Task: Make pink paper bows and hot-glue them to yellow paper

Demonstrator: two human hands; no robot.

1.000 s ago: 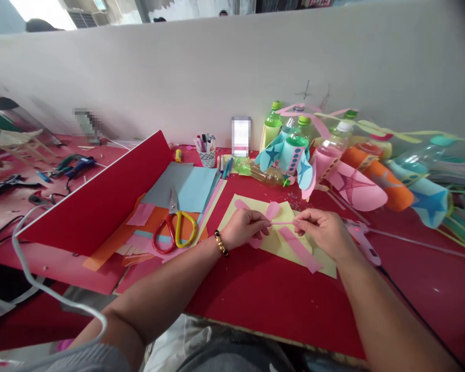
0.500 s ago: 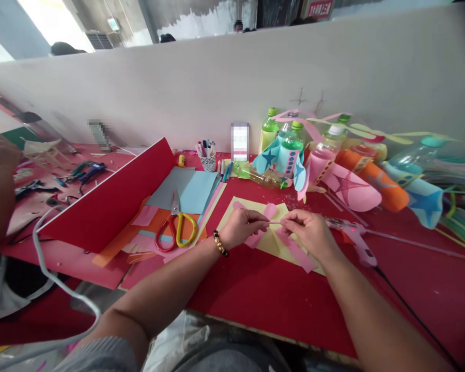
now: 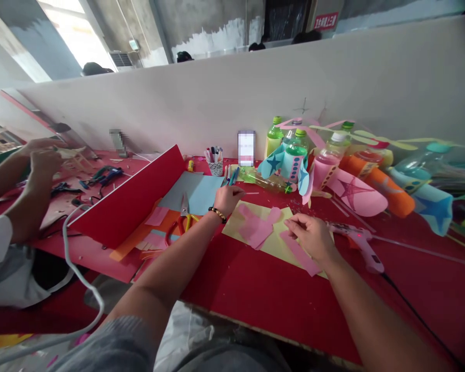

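So the left hand (image 3: 227, 200) is up by the blue card (image 3: 196, 191), fingers loosely curled, though I can't tell if they've got anything. The right hand (image 3: 312, 237) looks empty, half open, just above a pink strip (image 3: 299, 253). More pink cutouts (image 3: 256, 226) lie on yellow card (image 3: 236, 230) on the red bench (image 3: 256, 305).

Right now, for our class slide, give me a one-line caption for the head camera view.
Left hand near a blue pen, right hand by a pink strip on yellow card.

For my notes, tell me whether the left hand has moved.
Yes: the left hand has moved forward, away from the yellow paper, closer to the pen cup.
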